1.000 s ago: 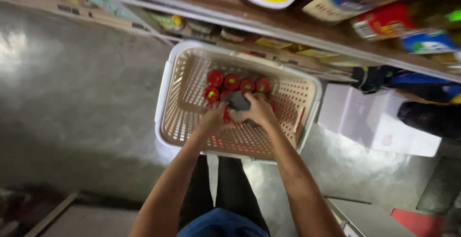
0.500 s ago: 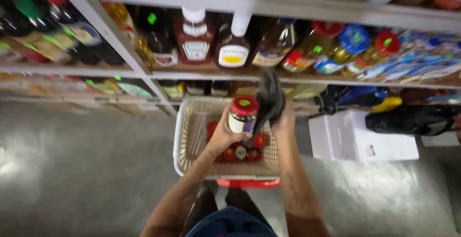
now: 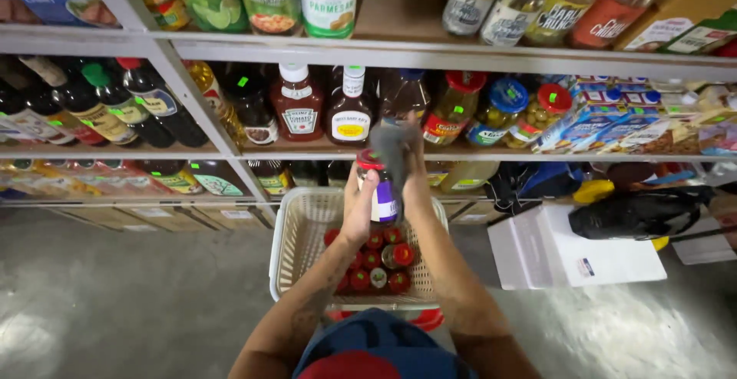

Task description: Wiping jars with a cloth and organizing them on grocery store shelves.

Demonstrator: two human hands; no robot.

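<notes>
My left hand grips a dark jar with a red lid, held upright above a white plastic basket. Against the jar's right side my right hand presses a dark grey cloth. Several red-lidded jars stand in the basket below my hands. Both forearms reach forward from the bottom of the view.
Metal shelves ahead carry sauce bottles, dark bottles, jars with coloured lids and boxes. A white box and a black bag sit on the grey floor at right.
Both hands have lifted a jar and the cloth out of the basket and raised them toward the shelf. My view has tilted up from the basket to the shelves.
</notes>
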